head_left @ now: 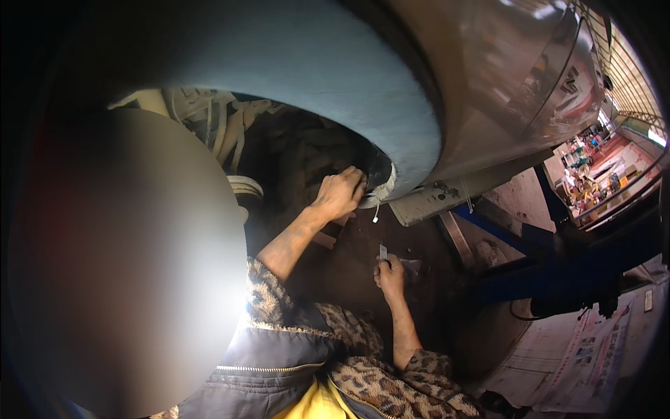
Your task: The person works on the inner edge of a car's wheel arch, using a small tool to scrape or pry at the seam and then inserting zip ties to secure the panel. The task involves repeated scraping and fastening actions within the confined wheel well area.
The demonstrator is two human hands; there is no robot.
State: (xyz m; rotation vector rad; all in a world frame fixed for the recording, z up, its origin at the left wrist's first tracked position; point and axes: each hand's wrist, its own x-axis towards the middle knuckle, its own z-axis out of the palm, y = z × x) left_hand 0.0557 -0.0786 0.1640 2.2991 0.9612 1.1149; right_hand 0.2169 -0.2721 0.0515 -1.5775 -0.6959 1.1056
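My left hand (340, 193) reaches up under a vehicle's blue-grey wheel arch (363, 98). Its fingers curl at the dark lower end of the arch's inner edge, and what they grip is partly hidden. Beside those fingertips a ragged whitish strip (386, 183) runs along the edge, and a short white-tipped piece (376, 215) dangles below it. Lower and to the right, apart from the arch, my right hand (391, 276) is closed around a small flat pale piece with a straight end, blade-like (383, 252), pointing upward.
A large blurred round object (125, 265) blocks the left side. Pale suspension parts (230, 133) show inside the arch. The brown body panel (502, 77) and a grey sill (426, 202) extend right. Blue lift arms (502, 230) stand at right, with printed sheets (586, 349) below.
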